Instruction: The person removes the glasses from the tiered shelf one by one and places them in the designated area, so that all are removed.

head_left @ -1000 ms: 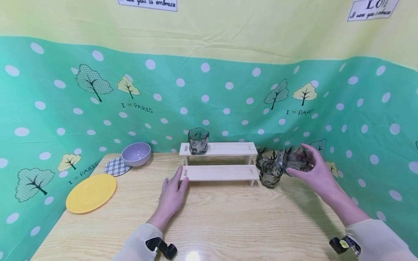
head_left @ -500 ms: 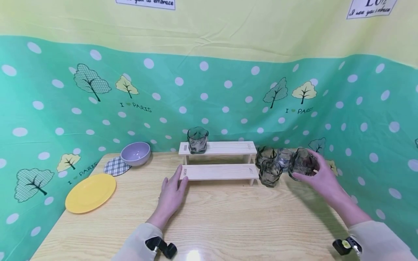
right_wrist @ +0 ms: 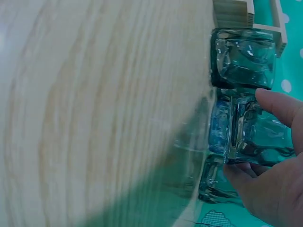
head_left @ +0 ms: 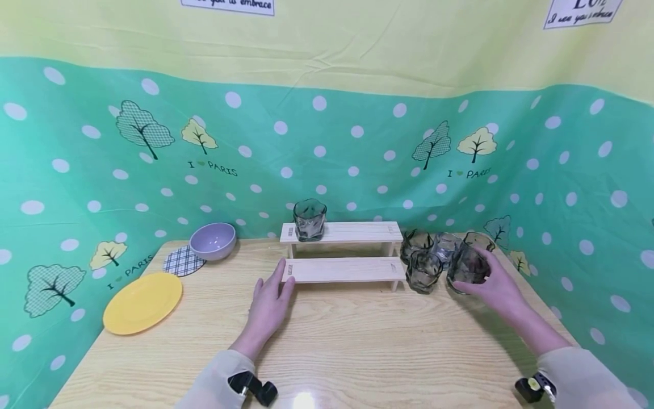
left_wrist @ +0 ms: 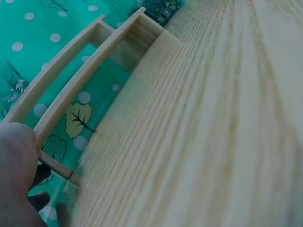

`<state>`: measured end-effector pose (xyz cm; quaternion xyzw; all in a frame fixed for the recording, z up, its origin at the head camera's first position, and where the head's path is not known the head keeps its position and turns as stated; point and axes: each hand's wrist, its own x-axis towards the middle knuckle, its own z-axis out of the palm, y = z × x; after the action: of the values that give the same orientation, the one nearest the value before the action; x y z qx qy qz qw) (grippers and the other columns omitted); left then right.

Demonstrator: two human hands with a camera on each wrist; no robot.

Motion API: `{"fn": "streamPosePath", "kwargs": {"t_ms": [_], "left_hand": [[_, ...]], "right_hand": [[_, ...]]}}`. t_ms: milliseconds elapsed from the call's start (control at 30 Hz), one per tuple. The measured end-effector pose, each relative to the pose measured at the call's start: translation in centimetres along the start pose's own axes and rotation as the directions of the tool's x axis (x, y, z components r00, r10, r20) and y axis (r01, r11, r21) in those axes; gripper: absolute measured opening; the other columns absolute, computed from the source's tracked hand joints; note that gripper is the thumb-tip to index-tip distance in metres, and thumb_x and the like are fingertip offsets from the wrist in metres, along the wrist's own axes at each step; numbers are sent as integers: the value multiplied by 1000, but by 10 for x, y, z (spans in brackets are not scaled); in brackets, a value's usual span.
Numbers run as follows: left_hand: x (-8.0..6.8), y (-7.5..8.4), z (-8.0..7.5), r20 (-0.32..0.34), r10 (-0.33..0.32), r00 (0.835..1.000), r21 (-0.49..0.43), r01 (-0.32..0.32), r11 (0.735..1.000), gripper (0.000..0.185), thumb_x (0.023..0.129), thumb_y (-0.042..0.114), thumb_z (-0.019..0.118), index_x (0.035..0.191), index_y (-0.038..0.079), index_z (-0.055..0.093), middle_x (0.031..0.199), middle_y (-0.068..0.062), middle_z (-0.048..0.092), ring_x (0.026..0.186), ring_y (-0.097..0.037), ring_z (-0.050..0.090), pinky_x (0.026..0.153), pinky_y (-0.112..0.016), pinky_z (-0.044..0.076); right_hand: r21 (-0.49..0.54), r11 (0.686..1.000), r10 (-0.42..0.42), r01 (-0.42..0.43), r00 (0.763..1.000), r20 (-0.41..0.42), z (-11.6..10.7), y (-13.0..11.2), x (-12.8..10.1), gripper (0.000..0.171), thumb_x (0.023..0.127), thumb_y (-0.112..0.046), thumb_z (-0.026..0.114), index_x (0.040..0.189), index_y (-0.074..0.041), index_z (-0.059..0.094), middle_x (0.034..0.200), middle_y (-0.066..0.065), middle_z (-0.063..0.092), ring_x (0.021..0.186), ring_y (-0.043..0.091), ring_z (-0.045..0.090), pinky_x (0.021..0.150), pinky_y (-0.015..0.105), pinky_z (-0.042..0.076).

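The right hand is gripping a smoky glass tumbler low over the table, beside the other tumblers; the left hand, fingers flat, is steadying the wooden step shelf; next, I think, a careful lift onto the shelf.

Smoked-grey glass tumbler, wavy moulded sides, transparent, empty. Tilted, mouth leaning away from the wooden two-step rack; gripped round its wall by the right hand. Position: right of the rack's lower step, at the near right edge of a cluster of matching tumblers, just beside them.
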<state>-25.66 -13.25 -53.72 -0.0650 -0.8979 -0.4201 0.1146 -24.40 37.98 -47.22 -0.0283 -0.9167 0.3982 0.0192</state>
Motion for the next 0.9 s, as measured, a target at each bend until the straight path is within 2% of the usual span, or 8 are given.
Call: {"fn": "streamPosePath", "kwargs": {"t_ms": [333,633,900], "left_hand": [[0,0,1,-3,2,1000,-2,-2,1000,63,119,31,52,173,4,33,168,-22,45,157,-41,43,136,-62,5],[1,-1,1,0,5,1000,-4,-5,1000,63,119,31,53,173,4,33,169,-21,45,157,-41,43,136,-62,4],[2,-1,1,5,-1,1000,-4,1,1000,63,119,32,52,174,6,32,170,-20,44,157,-40,43,136,-61,4]], "right_hand": [[14,1000,-9,9,1000,3,9,9,7,128,90,-33,95,177,-8,5,172,43,18,148,70,29,115,86,31],[26,1000,-5,5,1000,11,15,13,12,126,90,-31,95,178,-10,7,175,41,10,151,71,23,115,86,30],[44,999,-19,18,1000,15,18,15,14,126,90,-31,95,178,-10,7,176,41,9,151,71,22,115,86,30]]}}
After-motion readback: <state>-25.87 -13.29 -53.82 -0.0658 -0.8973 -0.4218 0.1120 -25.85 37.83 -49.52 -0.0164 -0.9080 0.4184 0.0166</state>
